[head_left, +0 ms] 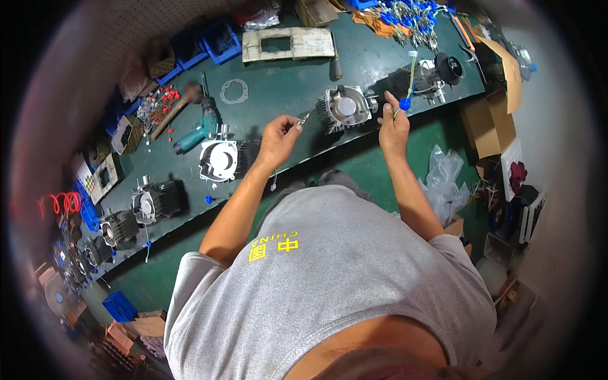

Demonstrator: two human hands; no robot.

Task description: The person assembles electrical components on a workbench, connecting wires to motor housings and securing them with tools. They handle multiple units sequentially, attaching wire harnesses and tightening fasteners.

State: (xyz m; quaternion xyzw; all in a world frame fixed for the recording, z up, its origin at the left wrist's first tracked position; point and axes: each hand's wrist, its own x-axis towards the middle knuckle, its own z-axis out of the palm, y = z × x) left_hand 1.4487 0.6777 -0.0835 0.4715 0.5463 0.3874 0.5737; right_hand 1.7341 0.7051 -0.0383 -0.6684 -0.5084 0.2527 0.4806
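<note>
- Clock directions are taken from the finned engine housing [346, 107], which lies on the green workbench [285, 88] near its close edge, open face up, between the two hands.
- At 8 o'clock, the left hand [278, 142] is closed to a pinch, thumb against fingers, on a slender metal piece [305, 118]; its exact kind is too small to tell. The tip points toward 1 to 2 o'clock, near the fins.
- Between 3 and 4 o'clock, the right hand [394, 128] is partly curled, one finger stretched upward, and has hold of a wire lead [412, 79]. Its blue ball-shaped cap [405, 104] sits beside the fingers; the yellowish wire runs toward 12 to a white connector [413, 54].
- Between 2 and 3 o'clock lies another finned engine unit with a round black knob [450, 68].
- At 1 o'clock, blue-capped leads [411, 22] are heaped.
- Near 12, a screwdriver [337, 65] lies beside a pale slab [288, 36] with a rectangular cutout.
- At 9 o'clock are a flat gasket [234, 91] and, farther out, a teal power drill [197, 134].
- At 8 o'clock, beyond the left hand, stands a pale-faced engine housing [221, 161].
</note>
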